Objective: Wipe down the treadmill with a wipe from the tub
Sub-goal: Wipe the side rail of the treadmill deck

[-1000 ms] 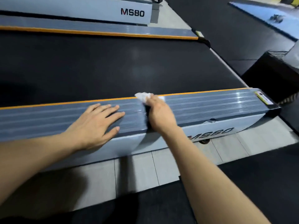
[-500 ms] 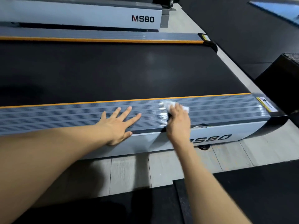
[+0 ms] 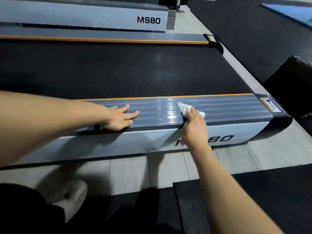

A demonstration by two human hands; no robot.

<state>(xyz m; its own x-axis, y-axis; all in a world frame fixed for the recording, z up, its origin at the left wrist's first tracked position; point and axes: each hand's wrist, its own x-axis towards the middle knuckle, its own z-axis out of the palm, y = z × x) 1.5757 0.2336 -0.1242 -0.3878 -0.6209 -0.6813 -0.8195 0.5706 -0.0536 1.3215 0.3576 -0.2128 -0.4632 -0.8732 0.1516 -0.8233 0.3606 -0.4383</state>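
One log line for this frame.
right hand presses wipe on side rail | left hand flat on rail | tub unseen

Second treadmill [image 3: 84,16] along top of frame, white side panel marked MS80, parallel to the near one. Pale floor tiles [image 3: 131,173] across lower middle. Black rubber mat [image 3: 263,196] lower right, another [image 3: 244,31] upper right. Blue mat [image 3: 290,9] top right corner. Dark box [image 3: 292,81] right edge. White shoe [image 3: 72,198] lower left.
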